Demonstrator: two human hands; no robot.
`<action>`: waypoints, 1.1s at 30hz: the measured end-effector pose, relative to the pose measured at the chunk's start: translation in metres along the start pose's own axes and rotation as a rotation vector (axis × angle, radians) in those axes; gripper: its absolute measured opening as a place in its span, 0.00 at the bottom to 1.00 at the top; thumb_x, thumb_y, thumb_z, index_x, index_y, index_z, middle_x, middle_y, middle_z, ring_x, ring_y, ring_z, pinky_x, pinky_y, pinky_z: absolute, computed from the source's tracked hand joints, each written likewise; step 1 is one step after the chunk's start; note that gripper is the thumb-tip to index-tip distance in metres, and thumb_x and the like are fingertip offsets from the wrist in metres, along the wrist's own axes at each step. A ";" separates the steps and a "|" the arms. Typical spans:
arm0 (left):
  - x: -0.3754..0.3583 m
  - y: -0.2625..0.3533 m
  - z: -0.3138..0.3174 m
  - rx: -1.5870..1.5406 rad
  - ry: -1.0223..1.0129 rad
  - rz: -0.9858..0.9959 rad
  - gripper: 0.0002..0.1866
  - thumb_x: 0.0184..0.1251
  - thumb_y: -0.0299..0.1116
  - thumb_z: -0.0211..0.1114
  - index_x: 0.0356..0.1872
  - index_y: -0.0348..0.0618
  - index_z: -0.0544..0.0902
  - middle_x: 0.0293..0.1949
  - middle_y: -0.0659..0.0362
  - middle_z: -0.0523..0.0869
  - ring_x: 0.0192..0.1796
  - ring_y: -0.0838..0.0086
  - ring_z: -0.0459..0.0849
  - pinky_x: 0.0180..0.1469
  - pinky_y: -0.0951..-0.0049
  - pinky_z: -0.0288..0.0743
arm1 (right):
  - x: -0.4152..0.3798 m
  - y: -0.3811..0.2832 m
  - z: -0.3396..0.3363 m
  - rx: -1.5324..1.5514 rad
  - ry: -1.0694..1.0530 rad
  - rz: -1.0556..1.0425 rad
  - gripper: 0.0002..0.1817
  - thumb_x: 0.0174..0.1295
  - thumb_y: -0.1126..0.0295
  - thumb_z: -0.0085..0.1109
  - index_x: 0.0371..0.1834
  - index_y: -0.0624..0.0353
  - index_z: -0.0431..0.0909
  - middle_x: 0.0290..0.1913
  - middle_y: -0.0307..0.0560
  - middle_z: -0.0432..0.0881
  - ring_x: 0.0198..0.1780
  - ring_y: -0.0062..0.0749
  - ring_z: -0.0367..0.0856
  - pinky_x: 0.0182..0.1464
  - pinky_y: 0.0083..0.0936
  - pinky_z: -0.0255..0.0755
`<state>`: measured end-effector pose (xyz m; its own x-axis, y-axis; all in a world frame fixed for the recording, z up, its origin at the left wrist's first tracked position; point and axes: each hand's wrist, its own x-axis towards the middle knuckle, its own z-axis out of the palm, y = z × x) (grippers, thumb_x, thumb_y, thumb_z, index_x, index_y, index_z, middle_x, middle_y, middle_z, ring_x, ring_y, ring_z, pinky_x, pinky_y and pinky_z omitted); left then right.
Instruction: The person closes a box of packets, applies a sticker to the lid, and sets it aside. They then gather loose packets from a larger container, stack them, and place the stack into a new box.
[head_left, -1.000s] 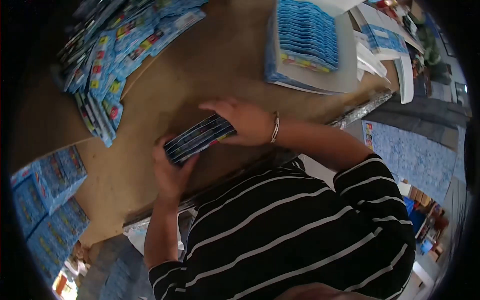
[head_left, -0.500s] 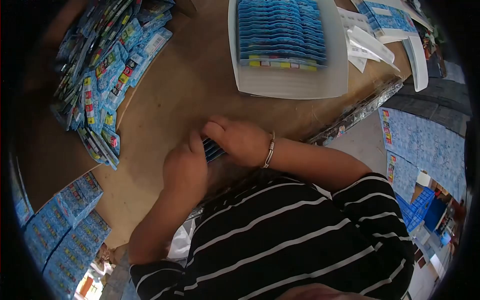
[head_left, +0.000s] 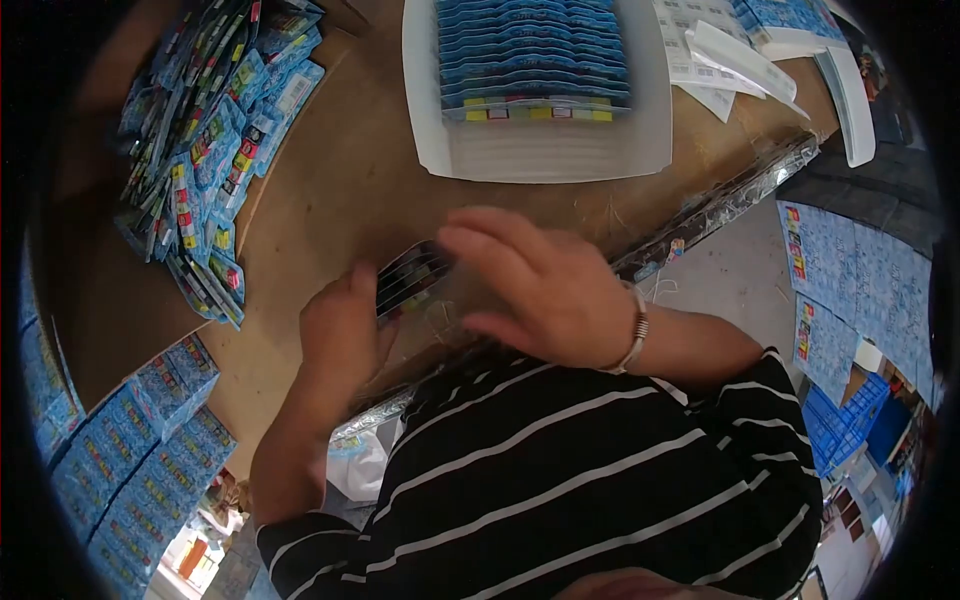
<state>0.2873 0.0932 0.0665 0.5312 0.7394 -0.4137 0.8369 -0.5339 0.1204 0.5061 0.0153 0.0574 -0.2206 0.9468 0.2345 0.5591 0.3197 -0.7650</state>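
Head view looks down on a brown table (head_left: pixel 330 190) with a small stack of packets (head_left: pixel 410 278) near the middle of the frame, just left of centre. The stack stands on edge, its dark striped edges facing the camera, and tilts up toward the right.

Left hand (head_left: pixel 340 335) sits directly below and left of the stack. Its fingers are curled round the lower left end, thumb up against the near side, so the hand grips that end. How far the fingers wrap behind the stack is hidden.

Right hand (head_left: pixel 535 285) is at centre right, blurred. Its fingers (head_left: pixel 480 240) are spread fairly wide and stretched toward the left, with the tips over or just beside the upper right end of the stack. Whether they press on it cannot be told; the hand is not closed round anything. A metal bracelet (head_left: pixel 634 335) circles the wrist.

Upper left of the frame holds a loose heap of blue packets (head_left: pixel 200 150) fanned across the table. At top centre a white tray (head_left: pixel 560 155) carries a neat row of blue packets (head_left: pixel 535 55). Stacked blue boxes (head_left: pixel 130 440) fill the lower left. White paper sheets (head_left: pixel 730 65) lie at the upper right. A black shirt with white stripes (head_left: pixel 580 480) fills the bottom of the frame.
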 end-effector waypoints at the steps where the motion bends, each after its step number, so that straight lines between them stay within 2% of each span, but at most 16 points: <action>1: -0.001 -0.001 -0.002 -0.011 -0.005 0.035 0.22 0.42 0.31 0.70 0.38 0.39 0.71 0.32 0.49 0.80 0.35 0.54 0.80 0.37 0.60 0.74 | -0.009 0.001 -0.010 0.004 0.016 0.101 0.37 0.45 0.72 0.66 0.61 0.59 0.62 0.60 0.53 0.66 0.53 0.45 0.73 0.50 0.33 0.71; 3: -0.004 0.000 -0.009 -0.009 -0.016 0.077 0.22 0.42 0.32 0.71 0.39 0.39 0.71 0.32 0.49 0.80 0.35 0.54 0.81 0.37 0.60 0.74 | -0.019 0.007 -0.018 -0.051 0.090 0.175 0.36 0.45 0.73 0.66 0.61 0.60 0.62 0.60 0.52 0.66 0.53 0.46 0.73 0.50 0.33 0.71; 4: -0.008 0.003 -0.014 -0.120 -0.014 0.077 0.23 0.41 0.31 0.72 0.40 0.39 0.72 0.33 0.49 0.81 0.36 0.55 0.81 0.37 0.62 0.75 | -0.023 0.011 -0.022 -0.113 0.150 0.243 0.36 0.46 0.74 0.65 0.61 0.61 0.62 0.60 0.52 0.65 0.53 0.47 0.73 0.50 0.33 0.71; 6: -0.009 0.010 -0.030 -0.222 -0.002 0.080 0.25 0.41 0.31 0.73 0.42 0.39 0.72 0.34 0.49 0.81 0.37 0.57 0.82 0.38 0.64 0.76 | -0.031 0.020 -0.023 -0.163 0.169 0.212 0.36 0.46 0.74 0.65 0.62 0.61 0.62 0.60 0.52 0.65 0.53 0.48 0.73 0.50 0.34 0.71; 10: 0.002 0.047 -0.073 -0.863 0.372 0.362 0.32 0.39 0.29 0.76 0.49 0.37 0.72 0.37 0.49 0.82 0.39 0.63 0.85 0.42 0.70 0.77 | -0.041 0.028 -0.008 -0.195 0.272 0.130 0.35 0.44 0.74 0.64 0.60 0.61 0.63 0.59 0.50 0.66 0.52 0.46 0.73 0.49 0.35 0.71; 12: 0.026 0.063 -0.095 -0.736 0.449 0.589 0.33 0.41 0.27 0.76 0.53 0.36 0.72 0.42 0.54 0.83 0.44 0.70 0.84 0.45 0.73 0.77 | -0.045 0.027 -0.005 -0.211 0.271 0.138 0.36 0.44 0.74 0.64 0.61 0.61 0.62 0.59 0.49 0.66 0.52 0.46 0.73 0.50 0.35 0.71; 13: 0.042 0.071 -0.096 -0.730 0.455 0.594 0.33 0.41 0.27 0.76 0.53 0.36 0.72 0.42 0.54 0.83 0.44 0.70 0.84 0.45 0.73 0.77 | -0.047 0.027 -0.006 -0.225 0.261 0.153 0.36 0.44 0.74 0.64 0.61 0.60 0.62 0.59 0.49 0.66 0.52 0.46 0.73 0.50 0.35 0.70; 15: 0.072 0.084 -0.095 -0.491 0.578 0.762 0.33 0.40 0.29 0.77 0.52 0.36 0.73 0.42 0.55 0.83 0.43 0.72 0.82 0.45 0.74 0.76 | -0.048 0.026 -0.010 -0.249 0.234 0.150 0.36 0.45 0.73 0.63 0.61 0.59 0.62 0.59 0.49 0.66 0.51 0.46 0.73 0.50 0.35 0.70; 16: 0.081 0.086 -0.091 -0.484 0.578 0.768 0.33 0.40 0.29 0.77 0.52 0.36 0.73 0.42 0.55 0.83 0.43 0.72 0.82 0.45 0.74 0.76 | -0.048 0.027 -0.013 -0.273 0.204 0.154 0.36 0.45 0.73 0.63 0.61 0.58 0.62 0.59 0.49 0.66 0.50 0.46 0.74 0.49 0.35 0.70; 18: 0.096 0.087 -0.076 -0.637 0.285 0.743 0.35 0.37 0.33 0.76 0.51 0.38 0.71 0.39 0.50 0.82 0.42 0.61 0.83 0.44 0.71 0.75 | -0.050 0.029 -0.015 -0.262 0.172 0.163 0.35 0.46 0.73 0.63 0.62 0.58 0.63 0.59 0.51 0.67 0.51 0.47 0.73 0.49 0.35 0.70; 22: 0.113 0.076 -0.074 -0.641 0.177 0.742 0.33 0.38 0.32 0.75 0.51 0.40 0.72 0.39 0.51 0.81 0.43 0.58 0.82 0.45 0.70 0.74 | -0.050 0.035 -0.017 -0.166 0.156 0.127 0.35 0.47 0.72 0.63 0.62 0.56 0.64 0.58 0.52 0.68 0.52 0.47 0.73 0.48 0.34 0.70; 24: 0.117 0.077 -0.082 -0.533 0.112 0.872 0.31 0.39 0.30 0.74 0.49 0.41 0.72 0.39 0.51 0.81 0.44 0.56 0.82 0.45 0.69 0.74 | -0.050 0.036 -0.020 -0.170 0.128 0.139 0.35 0.47 0.72 0.63 0.62 0.56 0.64 0.58 0.51 0.68 0.52 0.46 0.73 0.48 0.34 0.70; 28: 0.129 0.077 -0.081 -0.441 0.047 0.873 0.28 0.41 0.29 0.73 0.48 0.41 0.73 0.39 0.51 0.81 0.44 0.55 0.81 0.45 0.68 0.74 | -0.050 0.041 -0.021 -0.190 0.087 0.131 0.35 0.47 0.73 0.63 0.62 0.55 0.64 0.58 0.51 0.68 0.52 0.45 0.73 0.50 0.34 0.70; 31: 0.131 0.081 -0.079 -0.387 0.091 0.835 0.26 0.42 0.30 0.72 0.46 0.41 0.72 0.39 0.49 0.81 0.43 0.54 0.81 0.43 0.66 0.74 | -0.050 0.045 -0.021 -0.182 0.106 0.076 0.36 0.47 0.73 0.62 0.64 0.53 0.61 0.60 0.48 0.65 0.49 0.46 0.74 0.48 0.35 0.71; 33: 0.137 0.083 -0.069 -0.229 0.189 0.862 0.24 0.42 0.32 0.71 0.42 0.40 0.72 0.37 0.48 0.81 0.41 0.53 0.81 0.42 0.64 0.74 | -0.049 0.045 -0.020 -0.178 0.103 0.088 0.36 0.46 0.74 0.63 0.63 0.54 0.63 0.59 0.49 0.66 0.51 0.46 0.74 0.49 0.34 0.71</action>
<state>0.4381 0.1785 0.0820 0.9807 0.1876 0.0549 0.1351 -0.8533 0.5036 0.5582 -0.0164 0.0239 -0.0871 0.9673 0.2381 0.7069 0.2284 -0.6694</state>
